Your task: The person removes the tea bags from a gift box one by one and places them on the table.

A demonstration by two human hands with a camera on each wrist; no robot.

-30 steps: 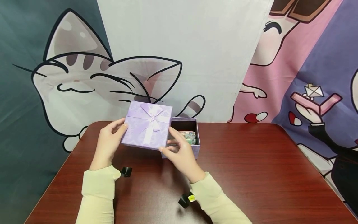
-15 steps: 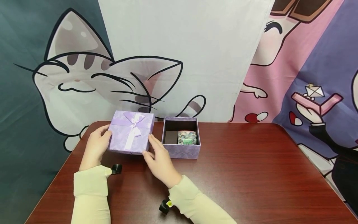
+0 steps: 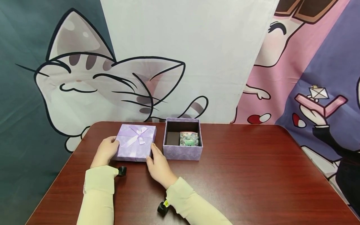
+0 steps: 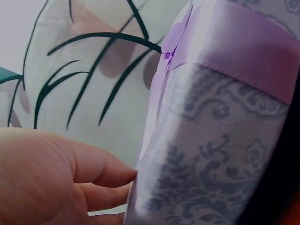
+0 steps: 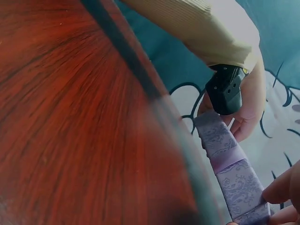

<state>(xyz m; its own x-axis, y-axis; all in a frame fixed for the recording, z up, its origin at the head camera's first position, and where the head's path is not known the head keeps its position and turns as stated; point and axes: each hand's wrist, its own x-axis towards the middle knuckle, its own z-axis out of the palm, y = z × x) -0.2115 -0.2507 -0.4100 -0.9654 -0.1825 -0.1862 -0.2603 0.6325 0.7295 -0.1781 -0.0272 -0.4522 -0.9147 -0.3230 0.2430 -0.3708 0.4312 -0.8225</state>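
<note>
A square lilac gift box lid (image 3: 130, 148) with a ribbon bow lies low at the table's back left, bow upward. My left hand (image 3: 105, 151) grips its left edge; the left wrist view has thumb and fingers at the patterned lid (image 4: 201, 145). On the opposite side, my right hand (image 3: 160, 168) holds the right edge near the front corner, its fingers (image 5: 281, 190) showing at the lid's end in the right wrist view. Just right of the lid stands the uncovered gift box (image 3: 182, 153), dark inside, with a small colourful patterned packet (image 3: 189, 137) in its right half.
Both stand on a reddish-brown wooden table (image 3: 247, 175) close to its back edge. Behind hangs a cartoon-printed cloth (image 3: 219, 62). Small black wrist cameras (image 3: 163, 208) stick out from the sleeves near the tabletop.
Both hands have carried the lid left, away from in front of the box, and lowered it toward the table. The box and the packet inside came into full view and stayed put.
</note>
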